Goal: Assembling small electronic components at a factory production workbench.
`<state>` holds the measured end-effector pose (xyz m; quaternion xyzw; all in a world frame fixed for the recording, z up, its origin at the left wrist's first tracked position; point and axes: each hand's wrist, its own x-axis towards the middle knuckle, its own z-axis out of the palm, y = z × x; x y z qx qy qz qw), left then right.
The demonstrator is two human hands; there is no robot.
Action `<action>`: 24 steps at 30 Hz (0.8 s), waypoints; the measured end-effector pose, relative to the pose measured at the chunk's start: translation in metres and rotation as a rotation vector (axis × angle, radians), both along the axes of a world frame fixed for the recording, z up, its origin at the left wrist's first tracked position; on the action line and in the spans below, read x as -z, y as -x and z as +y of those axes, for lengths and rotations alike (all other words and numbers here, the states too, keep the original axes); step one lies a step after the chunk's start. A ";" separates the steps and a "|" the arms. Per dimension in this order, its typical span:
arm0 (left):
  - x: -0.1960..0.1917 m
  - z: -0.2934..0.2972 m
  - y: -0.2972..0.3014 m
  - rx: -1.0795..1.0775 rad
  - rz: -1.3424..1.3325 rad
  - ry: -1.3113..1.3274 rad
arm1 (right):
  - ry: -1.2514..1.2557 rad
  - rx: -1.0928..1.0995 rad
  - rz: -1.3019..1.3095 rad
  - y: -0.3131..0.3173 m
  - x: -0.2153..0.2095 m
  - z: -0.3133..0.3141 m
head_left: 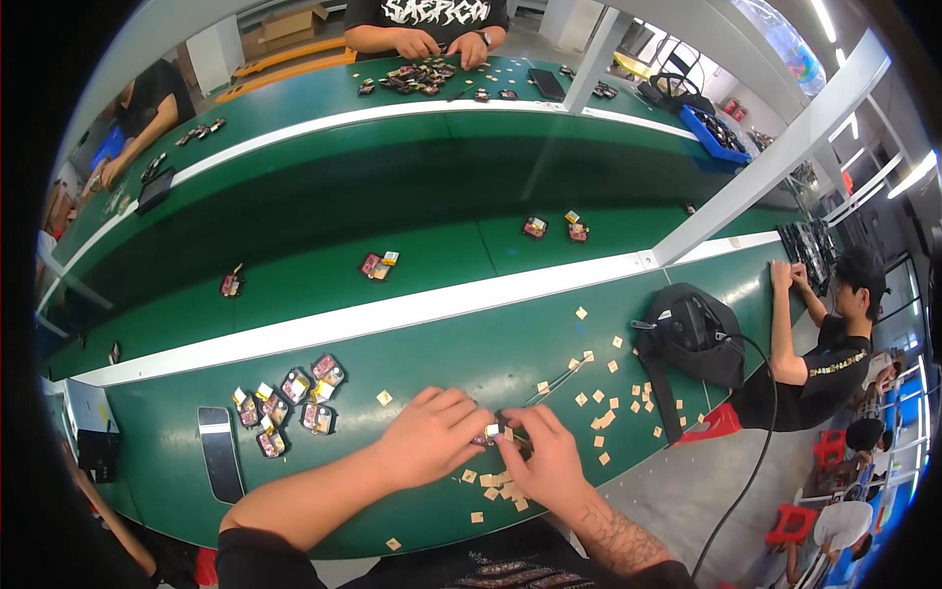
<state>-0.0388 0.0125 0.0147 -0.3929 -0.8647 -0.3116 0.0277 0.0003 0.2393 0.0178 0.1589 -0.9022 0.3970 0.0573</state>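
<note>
My left hand (432,439) and my right hand (545,458) meet over the near table. Between their fingertips they pinch a small dark electronic module (488,433) with a white patch on top; the fingers cover much of it. Just beyond my right hand is a thin metal tool (561,380) that looks like tweezers; whether it touches the hand I cannot tell. Small tan square pieces (505,488) lie in a loose pile below my hands, with more scattered to the right. Left of my left forearm sits a group of similar modules (296,385) with yellow-and-white tabs.
A dark phone (221,455) lies at the left. A black bag (690,329) with a cable rests on the right. Beyond a white rail (392,303), a green belt surface carries several modules (378,265). Other people sit across and at the right; a slanted white post (756,157) rises there.
</note>
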 end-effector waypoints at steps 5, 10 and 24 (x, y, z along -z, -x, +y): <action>-0.005 -0.001 0.001 0.025 0.018 -0.151 | 0.241 0.026 -0.309 0.004 -0.004 0.006; -0.019 0.006 -0.006 -0.079 -0.198 -0.287 | 0.583 0.077 -0.444 0.000 0.006 0.006; -0.013 0.042 0.077 -0.418 -0.257 -0.168 | 0.236 0.094 -0.004 0.001 -0.004 0.039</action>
